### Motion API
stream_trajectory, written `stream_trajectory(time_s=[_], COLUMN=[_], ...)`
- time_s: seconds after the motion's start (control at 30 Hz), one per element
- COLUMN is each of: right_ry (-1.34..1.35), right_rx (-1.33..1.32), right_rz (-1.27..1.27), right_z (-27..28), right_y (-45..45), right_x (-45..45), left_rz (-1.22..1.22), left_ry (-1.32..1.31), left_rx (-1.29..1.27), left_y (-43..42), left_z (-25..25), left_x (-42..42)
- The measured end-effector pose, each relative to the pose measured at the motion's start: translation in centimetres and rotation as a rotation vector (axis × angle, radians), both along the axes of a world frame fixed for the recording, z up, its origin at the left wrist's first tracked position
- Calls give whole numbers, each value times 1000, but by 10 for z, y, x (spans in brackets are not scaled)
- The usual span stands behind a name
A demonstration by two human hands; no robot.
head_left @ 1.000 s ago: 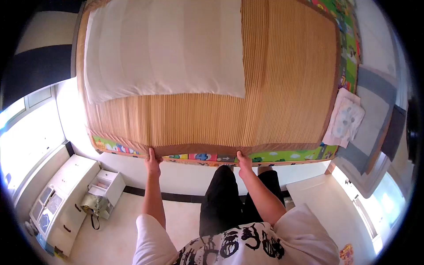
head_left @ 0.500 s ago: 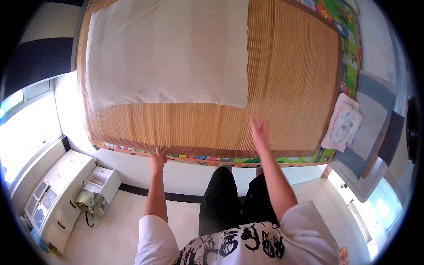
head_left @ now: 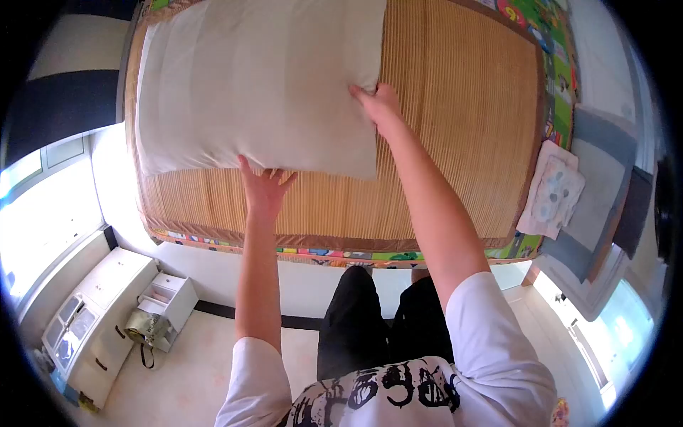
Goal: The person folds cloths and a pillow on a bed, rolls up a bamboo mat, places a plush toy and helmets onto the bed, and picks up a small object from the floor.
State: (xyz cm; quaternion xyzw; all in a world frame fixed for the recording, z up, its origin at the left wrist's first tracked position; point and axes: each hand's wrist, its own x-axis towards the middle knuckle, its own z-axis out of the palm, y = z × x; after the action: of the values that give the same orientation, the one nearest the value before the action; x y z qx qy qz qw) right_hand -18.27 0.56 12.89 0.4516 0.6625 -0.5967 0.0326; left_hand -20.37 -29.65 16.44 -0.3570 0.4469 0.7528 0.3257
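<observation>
A cream pillow (head_left: 235, 85) with faint broad stripes lies flat on the bamboo mat (head_left: 455, 128) of a bed. At the pillow's right edge, my right hand (head_left: 380, 107) grips the fabric, puckering it; some of its fingers are hidden beyond the edge. My left hand (head_left: 265, 193) reaches up to the near edge of the pillow. Its fingers are spread, and one fingertip touches the fabric.
A brown border and a colorful printed pad (head_left: 341, 254) run along the bed's near side. Folded pink and white cloths (head_left: 555, 188) lie at the right end, beside a grey-blue cloth (head_left: 594, 192). A white cabinet (head_left: 107, 306) with an open drawer and a greenish bag (head_left: 147, 326) stand lower left.
My left hand has left the bed's near edge and moved up to the pillow. My right hand has moved up and left onto the pillow's right edge, which has shifted slightly left.
</observation>
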Motion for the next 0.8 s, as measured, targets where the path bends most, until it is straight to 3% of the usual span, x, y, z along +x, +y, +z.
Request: stream_trajectory(time_s=[0.17, 0.27, 0.33, 0.37, 0.4, 0.5, 0.57, 0.63, 0.7, 0.77, 0.8], right_ry=[21, 97, 24, -54, 30, -117, 79, 10, 118, -156, -165], right_rx=[167, 149, 80, 151, 25, -304, 69, 165, 694, 910, 896], right_rz=[3, 67, 108, 244, 178, 164, 395, 233, 121, 109, 157], right_z=[4, 9, 14, 0, 11, 20, 32, 47, 56, 68, 44], right_y=[-43, -94, -137, -165, -187, -236, -223, -184, -112, -53, -30], right_x=[65, 145, 205, 244, 268, 328, 347, 345, 319, 293, 294], left_rz=[-147, 50, 37, 34, -28, -192, -255, -343, -365, -324, -315], left_ry=[83, 164, 118, 96, 142, 235, 258, 350, 414, 459, 434], left_rx=[-31, -134, -406, -540, -551, -576, -578, -670, -731, -764, -805], left_y=[-4, -29, -32, -35, -53, -106, -113, -113, -107, -98, -98], left_z=[-33, -52, -19, -4, -8, -25, -19, -19, -17, -13, -15], left_x=[12, 34, 51, 60, 68, 91, 98, 95, 99, 104, 110])
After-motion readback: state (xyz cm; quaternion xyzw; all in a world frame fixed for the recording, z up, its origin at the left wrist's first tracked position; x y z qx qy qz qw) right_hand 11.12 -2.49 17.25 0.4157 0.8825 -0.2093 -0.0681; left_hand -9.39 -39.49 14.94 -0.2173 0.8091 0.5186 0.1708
